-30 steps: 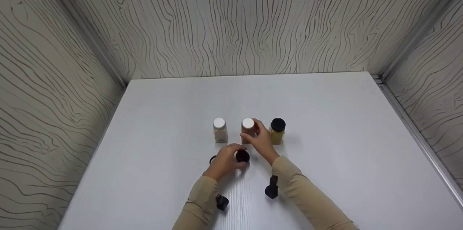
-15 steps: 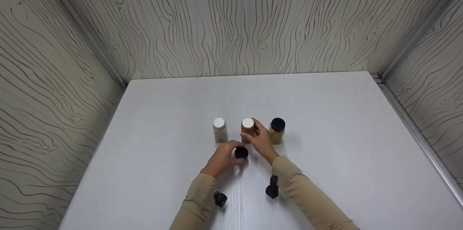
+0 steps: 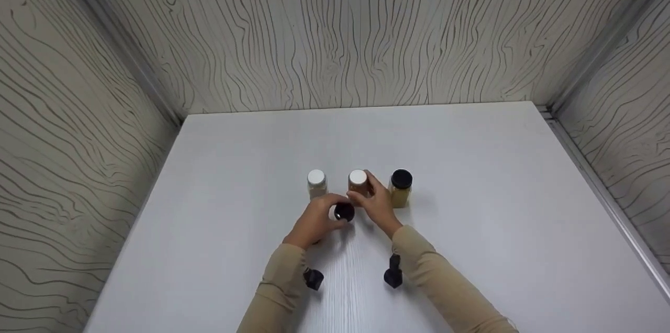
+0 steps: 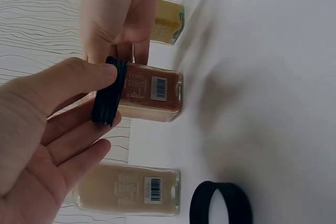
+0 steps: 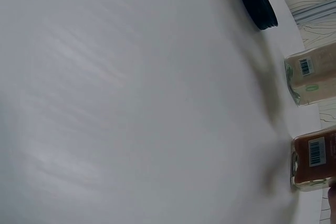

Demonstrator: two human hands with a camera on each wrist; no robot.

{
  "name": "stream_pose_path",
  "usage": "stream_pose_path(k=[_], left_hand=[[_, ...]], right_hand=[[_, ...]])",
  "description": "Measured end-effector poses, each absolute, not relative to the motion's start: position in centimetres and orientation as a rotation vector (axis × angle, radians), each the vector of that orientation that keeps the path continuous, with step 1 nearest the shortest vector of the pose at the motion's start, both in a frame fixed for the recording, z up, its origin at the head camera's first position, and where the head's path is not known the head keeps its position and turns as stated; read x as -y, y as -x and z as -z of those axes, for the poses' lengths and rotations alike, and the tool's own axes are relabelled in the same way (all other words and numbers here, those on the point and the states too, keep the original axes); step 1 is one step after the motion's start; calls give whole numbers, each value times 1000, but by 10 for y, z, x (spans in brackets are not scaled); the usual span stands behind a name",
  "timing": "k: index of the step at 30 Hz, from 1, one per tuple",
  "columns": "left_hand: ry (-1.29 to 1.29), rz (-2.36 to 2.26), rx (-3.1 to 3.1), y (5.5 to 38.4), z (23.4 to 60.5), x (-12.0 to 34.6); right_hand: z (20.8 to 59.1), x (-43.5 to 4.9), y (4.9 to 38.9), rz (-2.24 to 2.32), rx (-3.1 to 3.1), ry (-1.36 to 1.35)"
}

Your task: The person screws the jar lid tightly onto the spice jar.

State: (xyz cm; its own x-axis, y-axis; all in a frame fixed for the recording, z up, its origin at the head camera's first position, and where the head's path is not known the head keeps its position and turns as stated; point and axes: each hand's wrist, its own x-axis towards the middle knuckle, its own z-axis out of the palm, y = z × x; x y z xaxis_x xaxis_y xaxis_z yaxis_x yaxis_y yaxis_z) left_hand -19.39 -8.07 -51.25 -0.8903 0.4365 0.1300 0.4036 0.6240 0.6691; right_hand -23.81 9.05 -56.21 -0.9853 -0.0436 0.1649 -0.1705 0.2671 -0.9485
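Observation:
My left hand [image 3: 314, 222] pinches a black screw cap [image 4: 109, 98] between thumb and fingers, its hollow side facing up in the head view. Close beyond it, my right hand [image 3: 378, 206] grips a square glass jar of reddish-brown powder [image 4: 144, 90] with a white top [image 3: 358, 177]. That jar stands upright on the table. To its left is a jar of beige powder [image 4: 126, 190], also white-topped. On the right, beside my right hand, stands a jar of yellow powder [image 3: 400, 197] with a black cap on. In the head view the left hand partly covers the beige jar.
A second black cap [image 5: 257, 4] lies on the white table [image 3: 471, 165], mostly hidden under the left hand in the head view. Wood-patterned panels [image 3: 335, 34] enclose the table at the back and sides. Each wrist carries a small black camera [image 3: 393, 272].
My left hand has carried the black cap a little away from me and to the left, nearing the beige jar. My right hand stays on the reddish-brown jar.

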Motion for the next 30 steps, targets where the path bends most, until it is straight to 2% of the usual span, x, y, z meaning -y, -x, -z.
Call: stream_pose_path(k=[30], left_hand=[[-645, -1166, -2785, 215, 467, 93]], right_hand=[[562, -93, 239, -1802, 2409, -249]])
